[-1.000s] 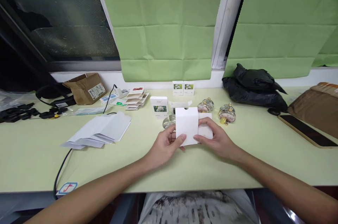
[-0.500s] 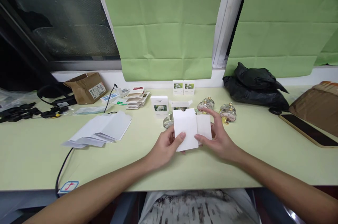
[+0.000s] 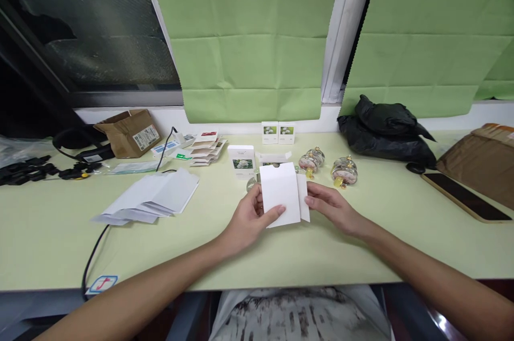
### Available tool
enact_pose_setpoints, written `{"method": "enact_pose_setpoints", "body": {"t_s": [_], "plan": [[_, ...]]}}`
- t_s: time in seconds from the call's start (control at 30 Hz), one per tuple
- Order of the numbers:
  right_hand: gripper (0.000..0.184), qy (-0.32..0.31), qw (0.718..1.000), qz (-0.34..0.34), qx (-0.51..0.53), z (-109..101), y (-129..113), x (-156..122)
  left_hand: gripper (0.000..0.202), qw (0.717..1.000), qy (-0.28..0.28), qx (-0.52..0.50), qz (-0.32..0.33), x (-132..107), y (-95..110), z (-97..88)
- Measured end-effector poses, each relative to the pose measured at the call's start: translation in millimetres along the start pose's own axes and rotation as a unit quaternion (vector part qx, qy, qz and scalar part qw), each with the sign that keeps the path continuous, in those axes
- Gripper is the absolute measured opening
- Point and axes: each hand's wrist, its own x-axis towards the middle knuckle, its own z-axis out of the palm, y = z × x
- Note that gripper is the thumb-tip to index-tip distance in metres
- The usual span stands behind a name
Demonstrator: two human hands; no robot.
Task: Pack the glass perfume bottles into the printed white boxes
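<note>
My left hand (image 3: 249, 218) pinches the lower left corner of a flat white cardboard box blank (image 3: 281, 195), held upright over the pale green table (image 3: 201, 250). My right hand (image 3: 327, 204) touches the blank's right flap with its fingertips, folding it inward. Behind the blank stand a white flower-print box (image 3: 241, 159), an open box (image 3: 274, 158) and small glass bottles (image 3: 311, 160) (image 3: 344, 171). A bottle partly shows behind my left hand.
A stack of flat white blanks (image 3: 152, 197) lies at left, with a black cable (image 3: 94, 255) under it. Two small boxes (image 3: 278, 132) stand at the wall. A black bag (image 3: 385, 129), a phone (image 3: 460, 196), a brown parcel (image 3: 488, 161) and a cardboard box (image 3: 130, 132) lie around.
The right flap of the blank has been folded in, so less of it shows. My right hand slid from behind the flap to its edge. The blank shifted slightly left.
</note>
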Motion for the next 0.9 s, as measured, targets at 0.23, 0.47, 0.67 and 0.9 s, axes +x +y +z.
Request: {"method": "enact_pose_setpoints", "body": {"t_s": [0.23, 0.47, 0.67, 0.9], "plan": [[0.032, -0.014, 0.998, -0.005, 0.061, 1.6, 12.2, 5.9, 0.049, 1.000, -0.009, -0.008, -0.006, 0.8, -3.6, -0.3], [0.022, 0.021, 0.997, -0.017, 0.072, 5.2, 14.0, 4.8, 0.048, 0.997, -0.057, 0.057, 0.012, -3.8, -0.6, -5.1], [0.021, 0.020, 0.998, -0.033, 0.051, 3.7, 12.0, 2.6, 0.042, 0.991, -0.050, 0.122, 0.032, -6.1, 3.6, -8.2], [0.026, -0.009, 0.999, -0.025, 0.041, 1.8, 5.4, 1.6, 0.047, 0.979, -0.058, 0.194, 0.026, -4.8, 12.2, -13.0]]}}
